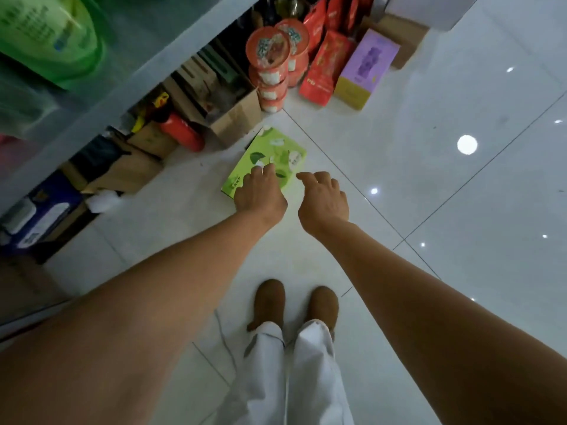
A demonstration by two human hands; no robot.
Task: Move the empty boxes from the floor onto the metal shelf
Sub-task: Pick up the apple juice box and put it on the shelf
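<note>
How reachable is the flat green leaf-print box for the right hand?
Probably reachable, yes: right hand hovers beside the flat green leaf-print box, only bare white floor tile between them.

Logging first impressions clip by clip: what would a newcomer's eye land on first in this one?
The bright green box lying flat on the white tiled floor stands out first. The left hand reaches over its near end and the right hand is just beside it, neither gripping it. Behind, a stack of red round tubs and a purple box stand by the metal shelf.
</note>
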